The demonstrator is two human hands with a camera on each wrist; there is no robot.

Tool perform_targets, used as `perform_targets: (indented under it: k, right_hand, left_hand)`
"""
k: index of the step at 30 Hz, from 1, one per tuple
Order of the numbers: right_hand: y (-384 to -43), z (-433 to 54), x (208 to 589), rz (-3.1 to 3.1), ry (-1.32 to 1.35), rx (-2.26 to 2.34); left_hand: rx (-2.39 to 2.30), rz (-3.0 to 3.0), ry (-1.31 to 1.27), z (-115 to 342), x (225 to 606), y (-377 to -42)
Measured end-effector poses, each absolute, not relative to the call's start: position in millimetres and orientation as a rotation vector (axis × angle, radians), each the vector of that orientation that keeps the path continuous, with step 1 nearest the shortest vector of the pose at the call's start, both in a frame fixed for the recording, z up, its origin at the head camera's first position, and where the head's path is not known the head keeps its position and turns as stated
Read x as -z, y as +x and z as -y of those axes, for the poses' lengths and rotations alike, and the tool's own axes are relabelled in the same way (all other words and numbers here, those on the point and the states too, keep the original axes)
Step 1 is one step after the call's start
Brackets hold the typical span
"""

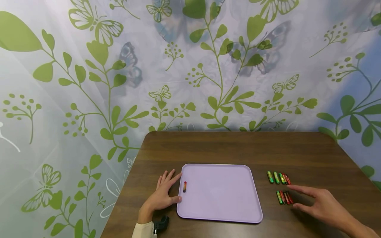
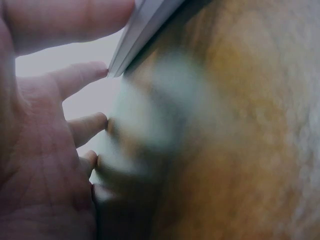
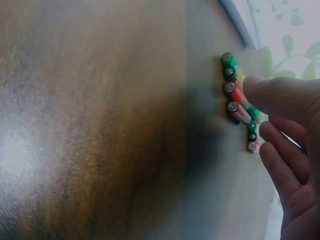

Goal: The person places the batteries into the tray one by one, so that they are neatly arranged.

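Observation:
A lilac tray [image 1: 220, 193] lies on the table, with one red and black battery [image 1: 185, 187] near its left rim. My left hand [image 1: 162, 194] is at that rim, thumb and fingers spread, fingertips right at the edge. In the left wrist view the fingers reach toward the tray's side [image 2: 145, 35]. To the right of the tray, green and red batteries lie in a back row [image 1: 278, 178] and a front row [image 1: 284, 197]. My right hand [image 1: 322, 206] hovers at the right end of the rows, thumb and index finger apart with nothing between them. Battery ends [image 3: 230, 87] show beside its fingertips.
The brown wooden table [image 1: 232, 147] extends behind the tray and on both sides. A wall cloth [image 1: 190, 66] printed with green leaves and butterflies hangs at the table's back edge. A dark band [image 1: 161, 223] is on the left wrist.

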State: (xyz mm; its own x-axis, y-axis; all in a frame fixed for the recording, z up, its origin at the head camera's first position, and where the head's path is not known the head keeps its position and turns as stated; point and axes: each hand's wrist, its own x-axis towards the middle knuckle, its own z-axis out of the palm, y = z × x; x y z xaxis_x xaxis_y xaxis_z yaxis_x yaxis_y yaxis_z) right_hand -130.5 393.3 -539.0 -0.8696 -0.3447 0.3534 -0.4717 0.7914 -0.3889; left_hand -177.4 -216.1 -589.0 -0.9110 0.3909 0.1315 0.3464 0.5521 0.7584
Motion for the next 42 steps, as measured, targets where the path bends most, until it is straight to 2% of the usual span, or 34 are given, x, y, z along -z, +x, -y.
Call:
perform_targets:
  k: [10,20,29,42]
  right_hand:
    - [-136.6,-394.3,552.7,2.701,0.699,-0.585]
    - [-137.0,-395.2,555.6,2.679,0.72,-0.575]
    - [-136.4,-390.2,555.0,2.673,0.705,-0.548]
    - [-139.9,-390.3,547.1,2.619,0.753,-0.591]
  left_hand:
    - [-1.3,-2.726,0.651,215.9,587.7,-176.8]
    - [-1.137,-2.7,0.525,207.6,559.2,-171.4]
    - [-1.303,-2.69,0.675,213.0,570.1,-171.0]
    - [-1.355,-2.69,0.682,216.2,582.8,-174.9]
